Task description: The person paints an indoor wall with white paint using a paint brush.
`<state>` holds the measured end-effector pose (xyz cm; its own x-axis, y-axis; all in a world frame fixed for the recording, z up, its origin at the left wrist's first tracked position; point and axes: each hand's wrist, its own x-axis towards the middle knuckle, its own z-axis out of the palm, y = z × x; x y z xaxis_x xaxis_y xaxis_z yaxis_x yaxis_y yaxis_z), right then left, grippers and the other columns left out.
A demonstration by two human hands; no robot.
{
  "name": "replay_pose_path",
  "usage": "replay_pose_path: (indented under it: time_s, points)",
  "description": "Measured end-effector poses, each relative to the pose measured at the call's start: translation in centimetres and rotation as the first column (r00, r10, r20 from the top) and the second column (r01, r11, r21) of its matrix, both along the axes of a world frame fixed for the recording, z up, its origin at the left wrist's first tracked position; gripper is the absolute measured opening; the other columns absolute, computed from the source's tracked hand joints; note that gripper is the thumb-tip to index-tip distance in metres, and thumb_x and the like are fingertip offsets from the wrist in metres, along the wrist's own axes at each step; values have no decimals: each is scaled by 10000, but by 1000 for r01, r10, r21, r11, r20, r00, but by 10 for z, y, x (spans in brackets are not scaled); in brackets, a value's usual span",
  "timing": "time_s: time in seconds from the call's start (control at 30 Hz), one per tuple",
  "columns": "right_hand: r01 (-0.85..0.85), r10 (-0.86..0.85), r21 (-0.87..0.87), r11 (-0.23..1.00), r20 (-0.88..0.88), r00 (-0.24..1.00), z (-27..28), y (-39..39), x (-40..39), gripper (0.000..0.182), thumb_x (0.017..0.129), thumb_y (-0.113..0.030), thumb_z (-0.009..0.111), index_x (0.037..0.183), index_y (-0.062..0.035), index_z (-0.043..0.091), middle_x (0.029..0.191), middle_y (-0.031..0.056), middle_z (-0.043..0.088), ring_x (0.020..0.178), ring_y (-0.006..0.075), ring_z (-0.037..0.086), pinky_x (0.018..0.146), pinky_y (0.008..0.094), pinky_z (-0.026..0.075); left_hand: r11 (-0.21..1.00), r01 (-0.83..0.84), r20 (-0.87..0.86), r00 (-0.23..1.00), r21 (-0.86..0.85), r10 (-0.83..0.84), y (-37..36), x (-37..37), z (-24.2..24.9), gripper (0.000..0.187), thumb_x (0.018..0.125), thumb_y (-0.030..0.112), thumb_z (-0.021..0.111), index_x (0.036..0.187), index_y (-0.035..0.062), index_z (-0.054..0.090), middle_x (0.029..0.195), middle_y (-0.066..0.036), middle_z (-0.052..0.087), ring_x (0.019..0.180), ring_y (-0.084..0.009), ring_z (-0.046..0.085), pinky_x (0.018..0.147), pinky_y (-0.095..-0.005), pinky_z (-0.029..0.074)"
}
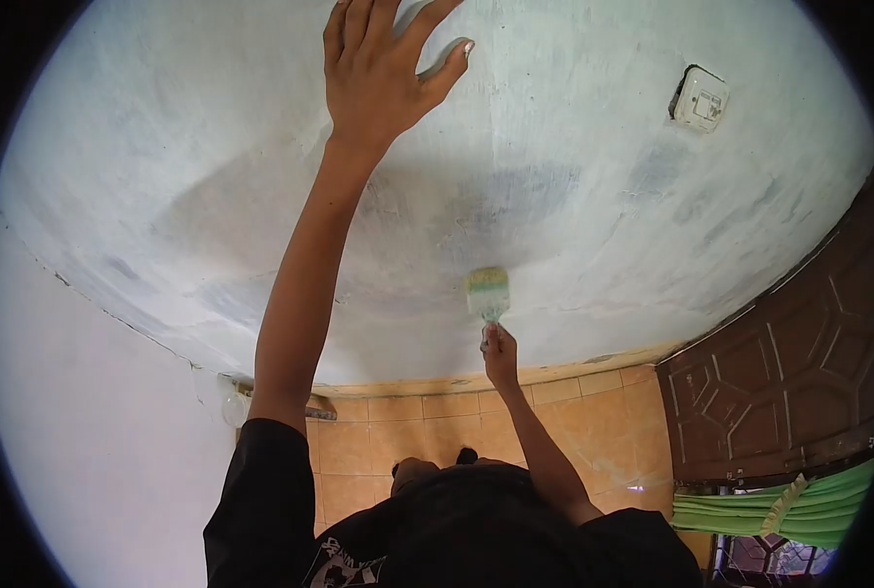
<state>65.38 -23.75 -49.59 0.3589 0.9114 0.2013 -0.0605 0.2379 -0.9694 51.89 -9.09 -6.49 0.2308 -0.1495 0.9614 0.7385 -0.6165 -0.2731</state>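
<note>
My right hand (pixel 499 355) grips the handle of a wide, flat paintbrush (pixel 488 292), its fingers wrapped around it. The brush head points up toward the lower part of a pale, blotchy wall (pixel 554 118). Yellowish at the tip, the head has a greenish-white band below. Higher up and to the left, my left hand (pixel 373 73) is spread against the wall with nothing in it. Some of its fingertips are cut off by the top edge of the view.
A white wall switch (pixel 701 99) sits at the upper right, a dark gap along its left side. A brown panelled door (pixel 770 363) and a green curtain (pixel 799 505) are at right. Orange tiles (pixel 398 441) cover the floor. A clear round object (pixel 235 408) stands in the left corner.
</note>
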Motion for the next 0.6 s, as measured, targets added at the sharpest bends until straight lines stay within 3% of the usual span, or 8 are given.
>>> replay_pose_path:
  time_s: [0.1,0.2,0.37,0.6]
  points:
    - [-8,3,94,996,52,999,58,11,9,415,1047,-382,387,724,-122,374,594,-72,275,461,26,265,410,218,229,1000,-2,1,1000,-2,2,-1,0,-2,463,779,286,704,1223,173,636,1448,-125,454,1349,-326,396,1097,-503,293]
    - [2,-2,121,993,1,1000,67,38,28,422,1043,-397,387,719,-127,367,578,-79,267,453,17,264,402,211,225,1000,4,-1,1000,-3,-4,-1,1,-2,463,781,286,705,1223,169,635,1449,-124,453,1353,-325,392,1097,-503,292]
    - [-37,37,-2,999,-10,999,5,11,43,428,1038,-414,391,714,-136,355,573,-84,275,441,8,267,384,205,211,1000,-1,-3,1000,2,1,-2,0,-2,475,772,276,717,1227,172,631,1455,-118,447,1359,-325,384,1098,-501,290]
    - [48,-57,144,988,63,996,92,38,66,430,1035,-428,394,714,-145,356,569,-82,284,436,15,245,380,207,193,1000,-21,3,1000,-20,21,-2,3,-2,485,773,268,721,1239,178,619,1465,-115,435,1362,-324,379,1102,-502,280]
